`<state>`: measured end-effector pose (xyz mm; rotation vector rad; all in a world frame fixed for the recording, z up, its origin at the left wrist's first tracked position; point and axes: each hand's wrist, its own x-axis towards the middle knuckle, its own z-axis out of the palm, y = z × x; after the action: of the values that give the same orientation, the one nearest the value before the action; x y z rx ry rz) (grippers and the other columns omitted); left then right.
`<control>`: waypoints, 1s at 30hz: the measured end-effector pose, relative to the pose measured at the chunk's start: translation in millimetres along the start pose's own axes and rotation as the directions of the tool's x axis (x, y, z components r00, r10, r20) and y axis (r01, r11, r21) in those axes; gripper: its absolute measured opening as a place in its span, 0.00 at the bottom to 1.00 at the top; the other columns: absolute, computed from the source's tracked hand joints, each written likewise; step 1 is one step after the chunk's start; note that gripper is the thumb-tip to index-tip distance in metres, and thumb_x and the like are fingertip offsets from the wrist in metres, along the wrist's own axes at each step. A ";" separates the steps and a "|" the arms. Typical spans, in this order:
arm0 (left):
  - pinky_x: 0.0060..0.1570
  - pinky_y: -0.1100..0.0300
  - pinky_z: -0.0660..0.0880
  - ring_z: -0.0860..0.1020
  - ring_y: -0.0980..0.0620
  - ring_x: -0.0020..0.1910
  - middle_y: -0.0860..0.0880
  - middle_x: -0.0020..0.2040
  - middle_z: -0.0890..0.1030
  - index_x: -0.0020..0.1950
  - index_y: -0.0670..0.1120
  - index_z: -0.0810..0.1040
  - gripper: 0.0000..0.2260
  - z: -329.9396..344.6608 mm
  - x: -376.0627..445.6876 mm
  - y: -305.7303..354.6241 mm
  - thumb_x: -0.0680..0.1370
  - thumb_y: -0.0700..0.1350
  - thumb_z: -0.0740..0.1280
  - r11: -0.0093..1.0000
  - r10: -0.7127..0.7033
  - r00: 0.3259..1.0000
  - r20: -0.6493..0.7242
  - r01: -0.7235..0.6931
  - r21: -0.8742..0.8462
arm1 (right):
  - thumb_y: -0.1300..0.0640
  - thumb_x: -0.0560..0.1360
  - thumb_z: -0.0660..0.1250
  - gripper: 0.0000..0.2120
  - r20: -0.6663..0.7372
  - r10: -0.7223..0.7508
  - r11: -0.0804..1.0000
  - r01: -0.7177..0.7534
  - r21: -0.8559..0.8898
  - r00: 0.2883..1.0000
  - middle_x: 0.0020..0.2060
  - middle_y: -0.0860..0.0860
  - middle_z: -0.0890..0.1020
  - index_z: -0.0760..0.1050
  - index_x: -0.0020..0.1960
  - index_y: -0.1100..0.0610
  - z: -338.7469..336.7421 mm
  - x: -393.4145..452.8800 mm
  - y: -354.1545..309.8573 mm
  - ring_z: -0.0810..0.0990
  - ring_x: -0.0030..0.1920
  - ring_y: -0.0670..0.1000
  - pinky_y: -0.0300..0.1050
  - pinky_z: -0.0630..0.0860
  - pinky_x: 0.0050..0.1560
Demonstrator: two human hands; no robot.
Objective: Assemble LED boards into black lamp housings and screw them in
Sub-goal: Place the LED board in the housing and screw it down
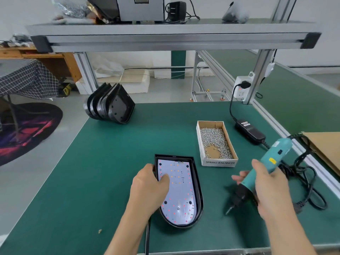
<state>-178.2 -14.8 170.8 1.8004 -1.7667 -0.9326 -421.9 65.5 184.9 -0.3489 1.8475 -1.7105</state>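
Note:
A black lamp housing (200, 199) lies flat on the green mat near the front, with a white LED board (181, 192) seated inside it. My left hand (149, 188) rests on the housing's left edge, its thumb pressing on the board. My right hand (266, 188) grips a teal electric screwdriver (272, 159) to the right of the housing, its black tip (229, 210) angled down-left just above the mat. A cardboard box of screws (215, 142) stands behind and to the right of the housing.
A stack of empty black housings (110, 105) leans at the mat's back left. The screwdriver's power adapter (250, 131) and coiled cable (303, 181) lie at the right, plugged into a socket (242, 87). Brown cardboard (325, 146) sits at the far right. An aluminium shelf (165, 39) spans overhead.

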 end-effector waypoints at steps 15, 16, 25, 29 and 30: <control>0.34 0.61 0.76 0.78 0.56 0.35 0.57 0.43 0.83 0.53 0.56 0.78 0.02 -9.0 -13.5 2.8 0.83 0.49 0.66 0.871 0.099 0.995 0.009 -0.082 -0.485 | 0.37 0.78 0.67 0.23 -0.019 -0.208 0.512 0.092 -0.854 0.978 0.46 0.62 0.82 0.75 0.49 0.59 2.0 6.7 18.7 0.79 0.49 0.66 0.54 0.72 0.44; 0.37 0.57 0.77 0.77 0.55 0.35 0.57 0.42 0.83 0.53 0.57 0.78 0.02 -11.4 -15.3 4.0 0.83 0.49 0.66 0.870 0.117 0.993 -0.009 -0.107 -0.480 | 0.38 0.78 0.68 0.22 -0.015 -0.213 0.502 0.096 -0.859 0.977 0.45 0.62 0.82 0.75 0.48 0.58 3.7 4.0 18.8 0.79 0.48 0.66 0.54 0.73 0.44; 0.37 0.72 0.71 0.76 0.60 0.36 0.62 0.40 0.82 0.51 0.59 0.79 0.02 -32.9 -37.8 15.5 0.81 0.52 0.67 0.800 0.344 0.935 -0.082 -0.338 -0.496 | 0.50 0.79 0.69 0.07 0.272 -0.541 0.680 0.604 -0.417 0.796 0.50 0.42 0.83 0.85 0.53 0.45 20.5 -47.8 -21.0 0.81 0.51 0.46 0.35 0.73 0.50; 0.36 0.60 0.71 0.69 0.55 0.37 0.53 0.38 0.74 0.48 0.46 0.75 0.16 -44.1 -44.3 18.7 0.79 0.59 0.65 0.772 0.353 0.932 -0.083 -0.340 -0.537 | 0.58 0.83 0.64 0.12 0.433 -0.628 0.691 0.719 -0.072 0.646 0.54 0.40 0.85 0.85 0.55 0.46 34.0 -77.2 -58.5 0.81 0.54 0.41 0.25 0.71 0.49; 0.38 0.54 0.72 0.69 0.54 0.38 0.49 0.39 0.74 0.49 0.44 0.75 0.18 -47.6 -45.8 19.4 0.78 0.60 0.65 0.769 0.356 0.932 -0.069 -0.334 -0.545 | 0.56 0.83 0.63 0.13 0.433 -0.640 0.699 0.715 -0.016 0.635 0.54 0.41 0.86 0.86 0.55 0.47 34.2 -80.1 -68.4 0.81 0.56 0.40 0.26 0.71 0.52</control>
<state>-154.7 22.2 223.9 1.0537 -1.5583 -1.1690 -352.2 73.1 270.7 -1.5404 1.6526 -1.7171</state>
